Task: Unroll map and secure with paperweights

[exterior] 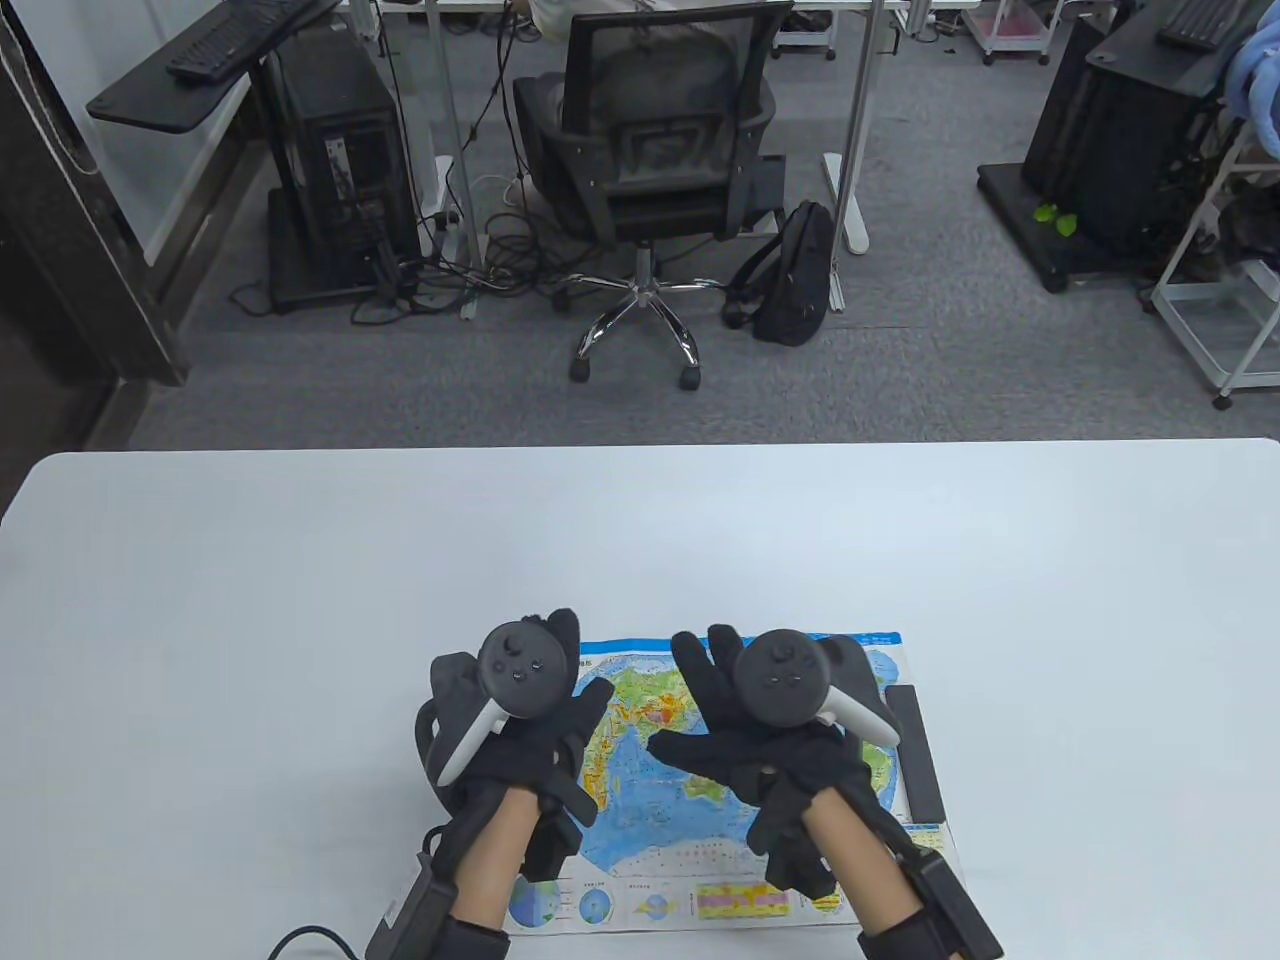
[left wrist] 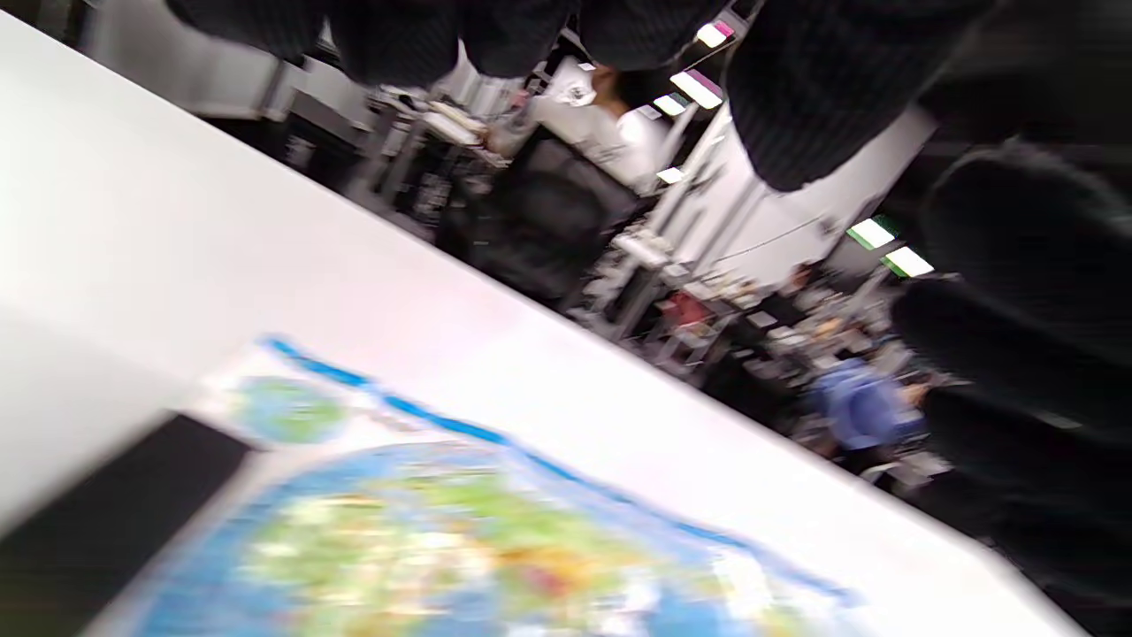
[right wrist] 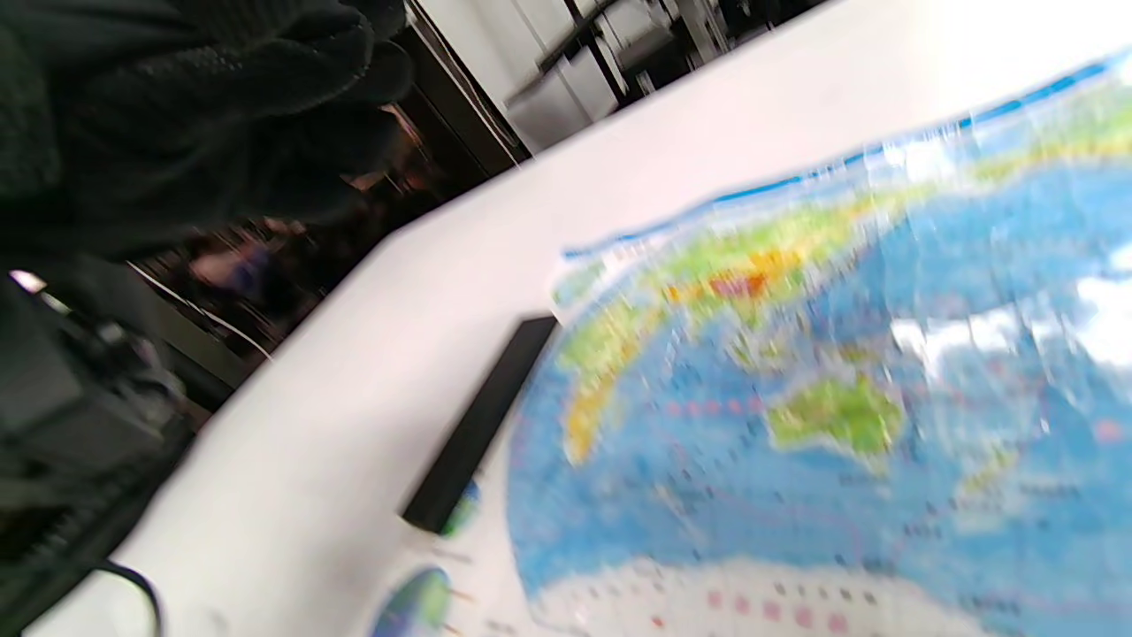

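The world map (exterior: 640, 790) lies unrolled flat on the white table (exterior: 300, 600). A black bar paperweight (exterior: 915, 750) lies along its right edge. A second black bar lies along its left edge, seen in the left wrist view (left wrist: 115, 522) and the right wrist view (right wrist: 482, 425); my left hand hides it in the table view. My left hand (exterior: 560, 705) hovers over the map's left part with its fingers spread and holds nothing. My right hand (exterior: 720, 720) hovers over the map's middle and right, fingers spread, holding nothing. The map also shows in both wrist views (left wrist: 424, 548) (right wrist: 796, 398).
The map sits near the table's front edge. A glove cable (exterior: 300, 940) runs off the front left. Beyond the table's far edge stand an office chair (exterior: 650, 150), a backpack (exterior: 795, 275) and desks on the carpet.
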A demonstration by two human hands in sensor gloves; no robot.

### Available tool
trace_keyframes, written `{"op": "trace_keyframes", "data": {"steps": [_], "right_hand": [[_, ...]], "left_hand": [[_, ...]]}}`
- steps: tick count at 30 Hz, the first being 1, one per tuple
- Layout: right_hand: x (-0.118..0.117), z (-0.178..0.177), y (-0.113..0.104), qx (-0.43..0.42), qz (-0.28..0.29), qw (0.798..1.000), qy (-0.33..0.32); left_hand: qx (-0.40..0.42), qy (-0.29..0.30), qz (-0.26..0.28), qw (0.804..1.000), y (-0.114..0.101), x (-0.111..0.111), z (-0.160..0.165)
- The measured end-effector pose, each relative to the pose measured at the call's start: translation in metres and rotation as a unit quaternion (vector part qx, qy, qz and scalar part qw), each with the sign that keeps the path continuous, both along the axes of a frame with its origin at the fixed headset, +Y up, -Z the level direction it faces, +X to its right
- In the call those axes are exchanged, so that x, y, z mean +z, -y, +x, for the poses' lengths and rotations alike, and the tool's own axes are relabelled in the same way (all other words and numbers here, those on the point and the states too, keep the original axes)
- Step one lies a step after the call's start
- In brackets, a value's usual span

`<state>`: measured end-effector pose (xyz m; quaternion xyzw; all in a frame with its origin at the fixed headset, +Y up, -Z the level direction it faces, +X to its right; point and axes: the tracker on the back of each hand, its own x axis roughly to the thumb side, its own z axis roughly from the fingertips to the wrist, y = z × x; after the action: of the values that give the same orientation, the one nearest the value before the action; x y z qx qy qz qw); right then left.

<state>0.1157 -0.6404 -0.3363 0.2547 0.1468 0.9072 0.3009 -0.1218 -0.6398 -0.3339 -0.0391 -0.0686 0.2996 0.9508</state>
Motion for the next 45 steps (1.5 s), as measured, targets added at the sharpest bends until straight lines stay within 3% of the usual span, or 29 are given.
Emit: {"op": "trace_keyframes", "data": {"steps": [4, 7, 10, 14, 19, 26, 45], "right_hand": [[0.018, 0.023, -0.022, -0.065, 0.040, 0.997, -0.002], [0.032, 0.035, -0.023, -0.087, 0.071, 0.994, 0.000], [0.041, 0.045, -0.011, -0.084, 0.060, 0.995, 0.010], [0.046, 0.056, 0.018, -0.093, 0.054, 0.994, 0.020], [0.047, 0.073, 0.050, -0.146, 0.086, 0.983, 0.070], [0.043, 0.090, 0.083, -0.180, 0.033, 0.981, 0.069], [0.039, 0.084, 0.095, -0.159, 0.020, 0.985, 0.065]], "left_hand": [[0.092, 0.079, 0.049, 0.991, -0.010, 0.015, 0.012], [0.137, 0.105, 0.085, 0.981, -0.005, 0.029, 0.018], [0.175, 0.121, 0.133, 0.968, 0.009, 0.042, 0.023], [0.194, 0.135, 0.156, 0.959, 0.036, 0.049, 0.027], [0.196, 0.143, 0.124, 0.962, 0.063, 0.048, 0.028], [0.199, 0.132, 0.063, 0.969, 0.100, 0.044, 0.022], [0.184, 0.141, 0.057, 0.971, 0.106, 0.041, 0.021]]}}
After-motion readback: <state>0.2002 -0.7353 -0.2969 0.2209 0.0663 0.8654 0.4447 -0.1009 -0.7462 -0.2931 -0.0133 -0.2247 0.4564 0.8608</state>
